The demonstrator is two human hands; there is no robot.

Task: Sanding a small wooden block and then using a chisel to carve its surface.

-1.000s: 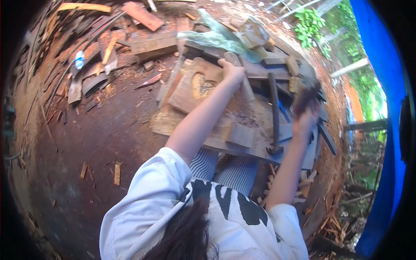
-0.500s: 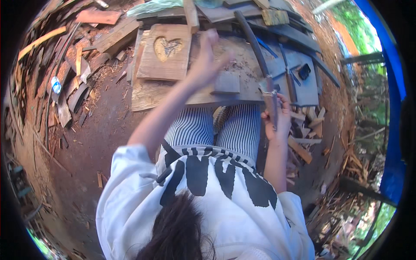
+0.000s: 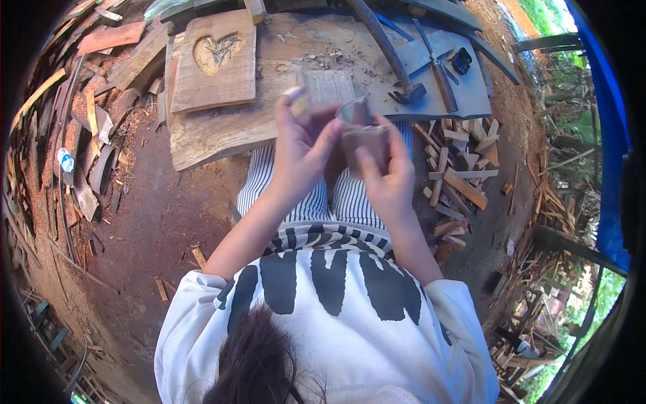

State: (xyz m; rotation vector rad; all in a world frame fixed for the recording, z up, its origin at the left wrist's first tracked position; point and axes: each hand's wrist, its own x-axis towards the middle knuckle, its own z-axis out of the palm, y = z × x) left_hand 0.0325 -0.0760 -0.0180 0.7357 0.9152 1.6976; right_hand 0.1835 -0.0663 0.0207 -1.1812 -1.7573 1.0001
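Above my lap, my right hand (image 3: 390,165) grips a folded brown sheet (image 3: 363,145) that looks like sandpaper, its thin greyish edge curling up at the top. The thumb lies across its near face. My left hand (image 3: 299,141) has its thumb at the left edge of the sheet; its blurred fingers are partly hidden behind, with one pale fingertip raised. Just beyond the hands lies a small wooden block (image 3: 330,82) on the worn plank bench (image 3: 215,138). A square board with a carved heart (image 3: 215,64) rests on the bench's left side.
Right of the block lies a hammer-like tool (image 3: 385,50) with a long dark handle. Farther right are a wooden-handled tool (image 3: 442,84) and a small black object (image 3: 461,60). Wood offcuts (image 3: 464,188) litter the ground right of the bench; more scrap (image 3: 101,135) is piled left.
My right hand has moved left from beside the tool handle, bringing a brown thing over my lap. My left hand has come down from above the bench to meet it. The view has shifted.
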